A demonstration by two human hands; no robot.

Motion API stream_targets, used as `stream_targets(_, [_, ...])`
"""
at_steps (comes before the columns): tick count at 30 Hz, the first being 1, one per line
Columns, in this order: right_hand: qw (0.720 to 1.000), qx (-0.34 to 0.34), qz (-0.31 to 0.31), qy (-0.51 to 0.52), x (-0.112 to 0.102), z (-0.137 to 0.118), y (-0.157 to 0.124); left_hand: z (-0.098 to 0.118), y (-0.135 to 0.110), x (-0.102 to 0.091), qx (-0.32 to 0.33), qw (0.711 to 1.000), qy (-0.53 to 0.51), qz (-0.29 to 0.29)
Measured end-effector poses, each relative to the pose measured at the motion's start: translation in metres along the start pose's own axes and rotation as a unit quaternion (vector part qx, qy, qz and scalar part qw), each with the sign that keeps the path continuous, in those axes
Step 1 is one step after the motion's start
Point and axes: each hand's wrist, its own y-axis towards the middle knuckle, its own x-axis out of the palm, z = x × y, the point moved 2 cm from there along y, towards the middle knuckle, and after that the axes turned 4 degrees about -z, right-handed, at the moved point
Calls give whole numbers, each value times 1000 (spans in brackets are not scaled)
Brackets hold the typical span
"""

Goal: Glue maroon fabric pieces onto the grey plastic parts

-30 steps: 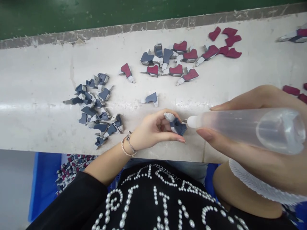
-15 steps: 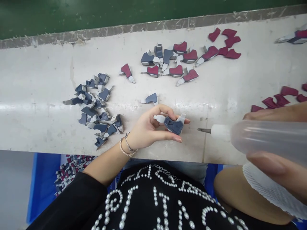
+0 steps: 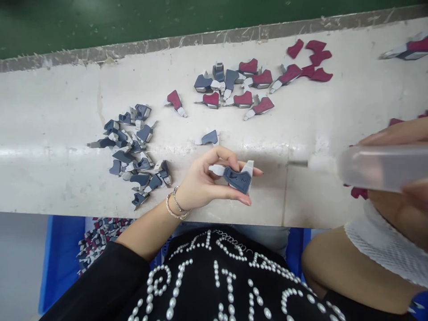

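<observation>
Between thumb and fingers, my left hand [image 3: 203, 180] holds a dark blue-grey plastic part [image 3: 236, 179] with light grey ends, its recessed face turned up. My right hand [image 3: 397, 131] grips a translucent squeeze bottle [image 3: 377, 167] with a white cap and a thin metal nozzle tip, blurred by motion. The nozzle points left at the held part, a gap apart from it. Just beyond my left hand, another blue-grey part [image 3: 210, 137] lies on the white table [image 3: 67, 178].
A pile of blue-grey parts [image 3: 140, 165] lies to the left. Parts with maroon tops [image 3: 243, 99] and loose maroon pieces [image 3: 321, 75] lie at the back. Below the table's front edge, a blue bin [image 3: 56, 263] holds many mixed parts.
My right hand has drawn the bottle to the right and slightly up, away from the held part. My left hand has shifted a little left with the part, which is slightly turned.
</observation>
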Motion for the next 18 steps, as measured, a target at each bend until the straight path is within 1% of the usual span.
stream_targets(4, [998,-41,-7,51,4,8,11,1,-1,1,10,1000,13,4])
stream_targets(6, [992,-44,-22,120,10,13,14,1,-1,1,9,1000,20,8])
stream_targets(8, [985,-39,-39,161,18,15,14,1,-1,1,8,1000,28,12])
stream_targets(10, [988,-39,-60,137,23,11,12,1,-1,1,10,999,32,10])
stream_targets(13, [990,-67,-96,78,24,-3,3,1,-1,0,11,999,32,3])
stream_targets(15, [986,-84,-121,78,20,-12,-3,1,-1,0,17,999,39,2])
stream_targets(17, [985,-79,-132,79,14,-17,-10,2,-1,0,28,998,49,2])
stream_targets(18, [986,-76,-132,65,10,-17,-13,2,0,-1,35,998,52,1])
